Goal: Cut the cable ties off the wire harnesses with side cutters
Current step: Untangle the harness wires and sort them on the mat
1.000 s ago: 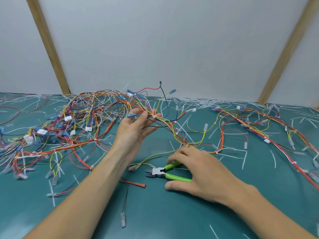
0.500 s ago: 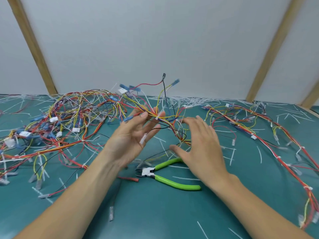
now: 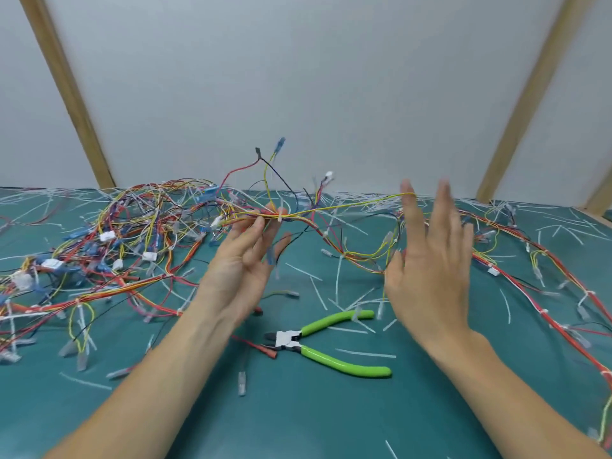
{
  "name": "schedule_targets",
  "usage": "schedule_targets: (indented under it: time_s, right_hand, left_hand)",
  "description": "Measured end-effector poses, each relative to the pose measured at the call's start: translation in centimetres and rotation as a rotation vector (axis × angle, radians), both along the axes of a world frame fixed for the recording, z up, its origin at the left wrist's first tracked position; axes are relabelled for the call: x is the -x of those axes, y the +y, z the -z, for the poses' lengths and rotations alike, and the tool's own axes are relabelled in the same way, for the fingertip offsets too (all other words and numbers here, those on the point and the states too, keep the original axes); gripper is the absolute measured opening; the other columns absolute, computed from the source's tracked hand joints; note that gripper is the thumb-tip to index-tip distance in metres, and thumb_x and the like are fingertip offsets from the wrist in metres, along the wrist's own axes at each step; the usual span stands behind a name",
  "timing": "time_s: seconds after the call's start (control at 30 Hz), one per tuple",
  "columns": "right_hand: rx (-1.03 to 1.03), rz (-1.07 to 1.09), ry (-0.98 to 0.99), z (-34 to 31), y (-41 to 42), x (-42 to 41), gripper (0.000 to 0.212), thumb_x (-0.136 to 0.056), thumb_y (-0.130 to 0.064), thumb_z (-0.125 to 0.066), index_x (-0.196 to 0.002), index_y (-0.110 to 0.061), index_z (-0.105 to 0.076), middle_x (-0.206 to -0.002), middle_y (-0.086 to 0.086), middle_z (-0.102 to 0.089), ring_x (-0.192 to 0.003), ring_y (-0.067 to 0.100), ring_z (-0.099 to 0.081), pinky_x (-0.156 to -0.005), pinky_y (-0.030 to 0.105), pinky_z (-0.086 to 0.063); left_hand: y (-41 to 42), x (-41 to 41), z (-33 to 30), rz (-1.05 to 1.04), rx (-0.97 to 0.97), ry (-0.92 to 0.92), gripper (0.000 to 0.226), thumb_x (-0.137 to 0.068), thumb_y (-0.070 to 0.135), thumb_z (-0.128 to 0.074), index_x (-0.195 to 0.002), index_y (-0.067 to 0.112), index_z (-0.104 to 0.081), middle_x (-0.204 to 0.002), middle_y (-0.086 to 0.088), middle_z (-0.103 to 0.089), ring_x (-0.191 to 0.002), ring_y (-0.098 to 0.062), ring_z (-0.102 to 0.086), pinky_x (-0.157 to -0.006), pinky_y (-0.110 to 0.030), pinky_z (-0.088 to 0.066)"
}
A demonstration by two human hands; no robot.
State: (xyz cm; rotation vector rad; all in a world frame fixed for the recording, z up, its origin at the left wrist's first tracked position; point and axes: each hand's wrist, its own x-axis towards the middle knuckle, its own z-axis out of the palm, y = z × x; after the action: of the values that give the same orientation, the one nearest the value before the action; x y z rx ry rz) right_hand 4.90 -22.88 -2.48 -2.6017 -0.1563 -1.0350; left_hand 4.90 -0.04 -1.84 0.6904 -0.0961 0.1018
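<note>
cable ties (image 3: 280,215) remain on the lifted wire harness (image 3: 318,212), one white tie showing just beside the left hand (image 3: 246,260), which pinches the bundle between thumb and fingertips above the green mat (image 3: 298,419). right hand (image 3: 427,260) is spread wide, fingers straight, a yellow wire draped over a fingertip, gripping nothing. side cutters (image 3: 326,342) lie unheld on the mat between the forearms. many cut tie scraps litter the mat, so much seems done; the tangled pile (image 3: 109,246) at left and the strand (image 3: 546,283) at right likely need more work.
</note>
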Motion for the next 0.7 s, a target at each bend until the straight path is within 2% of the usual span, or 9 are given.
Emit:
schedule_targets:
  time_s: [0.1,0.17,0.23,0.27,0.33,0.47,0.53,0.6,0.7]
  right_hand:
    - [-0.176,-0.130,-0.100,-0.5,0.0,0.0,0.106,-0.075,0.007,-0.056,-0.164,-0.035,-0.015,-0.173,0.002,0.001,-0.159,0.024,-0.007,-0.127,0.053,-0.006]
    - [-0.228,-0.270,-0.009,-0.3,-0.1,0.0,0.083,-0.077,-0.002,-0.051,-0.154,-0.031,-0.044,-0.168,-0.006,-0.023,-0.156,0.014,-0.019,-0.128,0.052,-0.011]
    - [-0.288,-0.338,0.029,0.0,-0.4,-0.1,0.047,-0.079,-0.011,-0.048,-0.113,-0.028,-0.076,-0.144,-0.009,-0.058,-0.142,0.011,-0.046,-0.122,0.051,-0.028]
    - [-0.332,-0.345,-0.010,0.0,-0.7,0.0,0.036,-0.080,-0.012,-0.048,-0.094,-0.025,-0.078,-0.132,-0.008,-0.068,-0.134,0.011,-0.055,-0.117,0.047,-0.035]
    - [-0.435,-0.384,-0.153,-0.4,-1.0,0.2,0.021,-0.078,-0.007,-0.050,-0.083,-0.016,-0.069,-0.118,-0.004,-0.073,-0.121,0.012,-0.062,-0.101,0.038,-0.046]
    - [-0.358,-0.533,-0.292,-0.5,0.8,1.5,0.014,-0.087,-0.014,-0.060,-0.100,-0.010,-0.058,-0.104,-0.002,-0.061,-0.103,0.013,-0.059,-0.090,0.024,-0.044]
    - [-0.290,-0.564,-0.170,0.3,2.1,2.1,0.023,-0.090,-0.028,-0.067,-0.107,-0.015,-0.059,-0.102,-0.009,-0.060,-0.098,0.006,-0.059,-0.087,0.022,-0.046]
    - [-0.248,-0.534,0.031,1.2,2.7,2.1,0.029,-0.089,-0.036,-0.072,-0.109,-0.021,-0.059,-0.103,-0.013,-0.059,-0.096,0.005,-0.061,-0.085,0.029,-0.052]
    - [-0.259,-0.471,0.138,1.9,2.3,1.6,0.029,-0.086,-0.028,-0.080,-0.104,-0.023,-0.057,-0.101,-0.011,-0.056,-0.091,0.007,-0.062,-0.080,0.041,-0.054]
  left_hand:
    - [-0.2,-0.2,0.7,-0.010,-0.069,-0.015,0.010,-0.084,0.014,-0.063,-0.091,0.019,-0.060,-0.089,0.004,-0.075,-0.092,-0.008,-0.073,-0.083,-0.032,-0.060]
    - [-0.1,-0.5,0.9,0.000,-0.150,-0.024,0.008,-0.086,0.015,-0.064,-0.091,0.019,-0.059,-0.095,0.000,-0.077,-0.096,-0.010,-0.073,-0.082,-0.031,-0.060]
    - [0.1,-0.7,1.1,-0.082,-0.321,-0.004,0.007,-0.092,0.010,-0.062,-0.089,0.016,-0.059,-0.096,-0.004,-0.077,-0.097,-0.016,-0.074,-0.074,-0.028,-0.059]
    - [0.1,-0.9,1.2,-0.129,-0.415,-0.002,0.010,-0.094,0.006,-0.061,-0.088,0.014,-0.059,-0.092,-0.005,-0.076,-0.094,-0.020,-0.075,-0.070,-0.027,-0.059]
    - [-0.3,-0.8,1.4,-0.162,-0.533,-0.012,0.009,-0.093,0.004,-0.064,-0.088,0.010,-0.061,-0.087,-0.007,-0.076,-0.087,-0.025,-0.075,-0.064,-0.028,-0.059]
    - [-2.3,0.2,2.1,-0.126,-0.626,-0.037,0.007,-0.087,0.006,-0.072,-0.087,0.009,-0.066,-0.080,-0.005,-0.075,-0.080,-0.028,-0.077,-0.059,-0.027,-0.059]
    - [-2.9,0.5,2.3,-0.136,-0.703,-0.062,0.007,-0.085,0.009,-0.076,-0.084,0.012,-0.070,-0.078,-0.006,-0.075,-0.076,-0.025,-0.076,-0.055,-0.024,-0.056]
    - [-3.1,0.7,2.3,-0.163,-0.735,-0.068,0.006,-0.085,0.010,-0.076,-0.084,0.012,-0.071,-0.079,-0.009,-0.075,-0.075,-0.022,-0.076,-0.053,-0.022,-0.054]
    - [-2.9,0.8,2.2,-0.169,-0.746,-0.047,0.009,-0.092,0.019,-0.071,-0.091,0.010,-0.069,-0.089,-0.010,-0.077,-0.083,-0.028,-0.077,-0.067,-0.036,-0.057]
